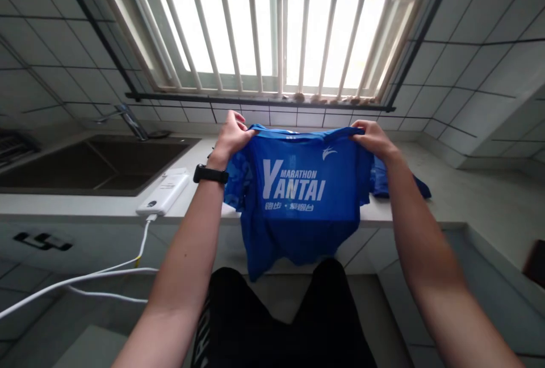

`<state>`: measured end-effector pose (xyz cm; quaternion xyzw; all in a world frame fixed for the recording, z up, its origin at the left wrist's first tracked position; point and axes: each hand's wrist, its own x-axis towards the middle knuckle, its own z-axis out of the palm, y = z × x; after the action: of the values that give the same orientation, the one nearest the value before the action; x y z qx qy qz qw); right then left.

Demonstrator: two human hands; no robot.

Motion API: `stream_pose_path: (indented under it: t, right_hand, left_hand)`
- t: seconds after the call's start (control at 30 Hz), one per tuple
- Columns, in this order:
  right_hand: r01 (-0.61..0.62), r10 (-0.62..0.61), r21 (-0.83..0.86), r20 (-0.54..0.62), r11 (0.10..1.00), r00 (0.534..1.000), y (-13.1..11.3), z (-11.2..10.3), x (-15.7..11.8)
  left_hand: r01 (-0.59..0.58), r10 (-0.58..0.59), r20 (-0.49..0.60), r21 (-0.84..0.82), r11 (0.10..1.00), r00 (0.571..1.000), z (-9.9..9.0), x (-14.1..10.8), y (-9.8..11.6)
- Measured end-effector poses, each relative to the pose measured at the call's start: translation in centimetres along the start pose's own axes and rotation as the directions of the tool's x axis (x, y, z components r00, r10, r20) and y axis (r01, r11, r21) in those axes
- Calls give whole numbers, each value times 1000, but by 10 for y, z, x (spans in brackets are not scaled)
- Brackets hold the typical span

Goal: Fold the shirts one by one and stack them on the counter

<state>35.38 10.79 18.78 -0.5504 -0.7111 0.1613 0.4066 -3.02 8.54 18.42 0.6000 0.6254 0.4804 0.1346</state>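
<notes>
A blue T-shirt [300,186] with white "MARATHON YANTAI" lettering hangs spread out in front of the counter edge, its printed side facing me. My left hand [233,134] pinches the shirt at its upper left shoulder. At the upper right shoulder, my right hand [371,138] grips the cloth between closed fingers. The shirt's lower hem dangles below the counter edge, above my knees. More blue fabric [381,179] lies on the counter behind the shirt, partly hidden by it and by my right forearm.
A dark sink [93,163] with a faucet [133,121] is set into the white counter [460,192] at the left. A white power bank [164,192] with a cable sits beside it. Behind stands a barred window [279,33]. A dark object [535,263] is at the right edge.
</notes>
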Motion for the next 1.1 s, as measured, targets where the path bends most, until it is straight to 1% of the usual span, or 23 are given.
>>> stream_pose_path:
  t: [0.03, 0.07, 0.1, 0.13, 0.2, 0.23, 0.27, 0.33, 0.37, 0.47, 0.53, 0.6, 0.63, 0.67, 0.7, 0.73, 0.8, 0.83, 0.87, 0.9, 1.0, 1.03, 1.1]
  right_hand:
    - [-54, 40, -116, -116, 992, 992, 5, 10, 5]
    - [-109, 65, -220, -199, 969, 978, 9, 22, 6]
    - [-145, 76, -310, -226, 940, 971, 10, 36, 4]
    - [-141, 73, -388, -183, 911, 980, 11, 50, -1]
    - [-58, 55, -488, -22, 871, 998, 10, 78, -18]
    - [11, 39, -506, 89, 863, 995, 10, 91, -29]
    - [72, 34, -503, 198, 861, 980, 9, 103, -40]
    - [152, 38, -479, 365, 864, 930, 9, 123, -58]
    - [174, 43, -470, 414, 865, 909, 9, 131, -64]
    - [177, 67, -468, 460, 866, 885, 6, 151, -70]
    - [132, 125, -476, 471, 870, 873, 6, 161, -68]
    - [87, 188, -498, 477, 863, 859, 9, 170, -65]
    - [74, 208, -511, 471, 856, 857, 11, 175, -64]
    - [67, 217, -524, 462, 849, 860, 14, 179, -63]
    - [66, 218, -535, 450, 842, 866, 17, 182, -62]
    - [66, 216, -543, 440, 837, 872, 20, 185, -61]
    - [68, 215, -552, 431, 831, 876, 24, 188, -59]
    - [69, 215, -555, 430, 829, 877, 26, 189, -58]
    - [70, 212, -554, 429, 830, 878, 27, 189, -57]
    - [72, 205, -547, 429, 834, 880, 28, 189, -56]
    - [45, 188, -520, 387, 853, 903, 30, 187, -54]
    - [18, 195, -518, 354, 855, 915, 31, 185, -52]
    - [-40, 222, -525, 289, 850, 931, 34, 180, -47]
  left_hand:
    - [-95, 92, 55, 48, 994, 994, 10, 4, -7]
    - [-195, 184, 115, 88, 977, 976, 20, 7, -14]
    - [-291, 266, 184, 128, 948, 946, 31, 7, -22]
    - [-372, 322, 261, 169, 913, 910, 41, 6, -31]
    - [-467, 338, 417, 262, 845, 844, 60, -2, -47]
    - [-481, 310, 460, 318, 817, 832, 68, -9, -55]
    - [-480, 273, 484, 377, 792, 831, 74, -16, -63]
    - [-478, 219, 506, 468, 743, 834, 84, -31, -75]
    - [-483, 207, 511, 495, 722, 834, 87, -38, -80]
    - [-498, 225, 496, 532, 685, 839, 94, -52, -91]
    - [-485, 271, 424, 557, 675, 864, 96, -56, -94]
    - [-448, 342, 289, 601, 662, 894, 97, -57, -95]
    - [-431, 378, 225, 622, 654, 898, 98, -57, -95]
    - [-427, 407, 189, 633, 645, 894, 99, -57, -95]
    - [-451, 427, 201, 628, 634, 881, 99, -57, -95]
    - [-505, 441, 266, 601, 619, 857, 101, -57, -96]
    - [-637, 443, 461, 495, 591, 769, 104, -59, -96]
    - [-675, 433, 530, 446, 588, 729, 106, -59, -97]
    - [-683, 420, 562, 422, 596, 713, 108, -60, -97]
    - [-666, 403, 557, 425, 613, 726, 109, -61, -98]
    - [-560, 353, 458, 469, 683, 816, 111, -62, -99]
    - [-538, 344, 438, 472, 698, 831, 111, -62, -100]
    - [-516, 335, 417, 469, 717, 845, 111, -62, -101]
